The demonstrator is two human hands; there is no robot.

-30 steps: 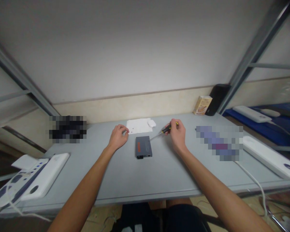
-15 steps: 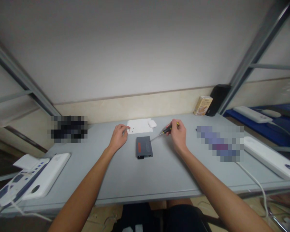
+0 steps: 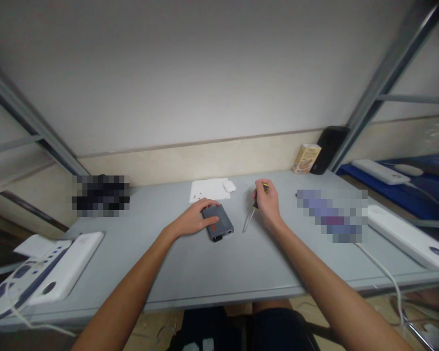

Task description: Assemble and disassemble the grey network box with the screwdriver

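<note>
A dark grey box [image 3: 223,222] with red lettering lies tilted slightly on the grey desk. My left hand [image 3: 197,218] is around its left side, thumb on top and fingers at the far edge. To the right, my right hand [image 3: 268,199] grips a black and yellow screwdriver [image 3: 255,204], its metal shaft pointing down and left beside the box, apart from it. Behind the box is a white sheet [image 3: 210,189] with several small dark pieces on its left part and a white rounded object [image 3: 229,186] at its right end.
White power strips or similar devices [image 3: 69,268] lie at the left; a long white one [image 3: 406,236] with a cable is at the right. A yellow box [image 3: 306,158] and black speaker-like object [image 3: 329,150] stand back right. Blurred items lie on both sides.
My left hand has moved from the sheet to the box and taken hold of it; the box has turned a little. The screwdriver tip has swung away from the box and now points downward.
</note>
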